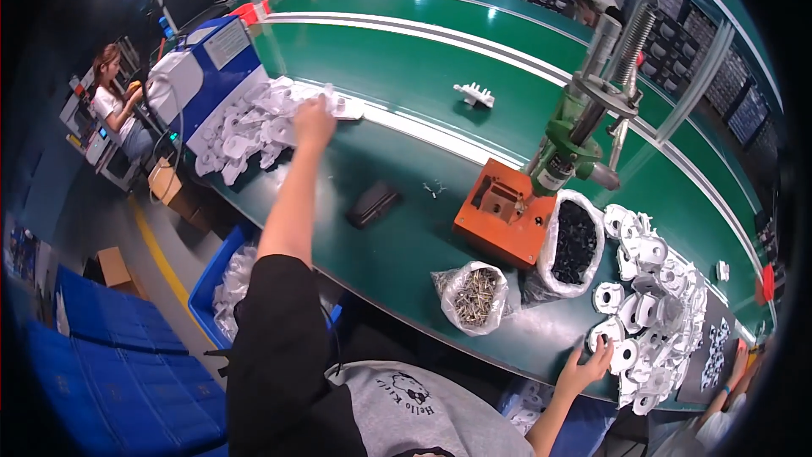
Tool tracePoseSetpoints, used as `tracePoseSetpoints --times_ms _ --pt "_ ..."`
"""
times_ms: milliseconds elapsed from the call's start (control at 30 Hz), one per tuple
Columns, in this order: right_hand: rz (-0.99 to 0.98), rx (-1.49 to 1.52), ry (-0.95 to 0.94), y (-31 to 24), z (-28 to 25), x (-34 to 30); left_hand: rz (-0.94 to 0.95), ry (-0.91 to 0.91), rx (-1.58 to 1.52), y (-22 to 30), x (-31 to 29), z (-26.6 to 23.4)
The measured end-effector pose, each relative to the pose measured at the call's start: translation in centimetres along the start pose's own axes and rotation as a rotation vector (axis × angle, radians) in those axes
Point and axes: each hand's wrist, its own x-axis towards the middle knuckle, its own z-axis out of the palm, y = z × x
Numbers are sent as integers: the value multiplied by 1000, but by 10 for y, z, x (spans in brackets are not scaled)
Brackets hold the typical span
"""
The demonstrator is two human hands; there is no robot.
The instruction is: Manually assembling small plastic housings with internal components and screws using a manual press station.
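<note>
My left hand [315, 123] reaches out to the far left, at the edge of a heap of whitish plastic parts [245, 127]. Its fingers are closed, and a pale, translucent-looking plastic part [328, 93] shows just beyond them. On the right, my right hand [589, 366] has its thumb and fingers at the near edge of a white round plastic part [606, 332] with a hole in it. That part lies at the border of a pile of similar white plastic parts [655, 313]. How firmly the right fingers grip it is partly hidden.
An orange fixture block [499, 224] sits under a green press [562, 152]. Beside it stand a bag of black pieces [575, 245] and a bag of metal pins or screws [475, 298]. A dark object [373, 204] lies mid-table. A white part [475, 95] rests on the green conveyor. Other people work nearby.
</note>
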Motion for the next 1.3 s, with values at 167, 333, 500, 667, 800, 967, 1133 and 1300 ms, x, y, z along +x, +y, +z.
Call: tracePoseSetpoints --times_ms 167,333,500,667,800,967,1133,1300 --pt "47 131 20 1 8 -1 -111 -176 85 -107 26 26" --pt "97 177 28 -17 -2 1 -197 -267 23 -93 22 46" --pt "59 84 105 -24 -3 1 -290 -180 -69 -103 17 29" --pt "32 1 8 -21 0 3 -242 -65 156 -119 10 5" --pt "-4 -46 -18 -17 -6 5 -577 -522 -1083 -77 -28 -35" --pt "4 347 27 -9 -3 10 -886 -556 -1812 -61 -98 -72" --pt "470 1173 -30 0 3 16 -944 -623 -1915 24 -180 -91" --pt "378 1533 -158 -78 -16 0 -595 -1028 -2136 124 -251 -136"
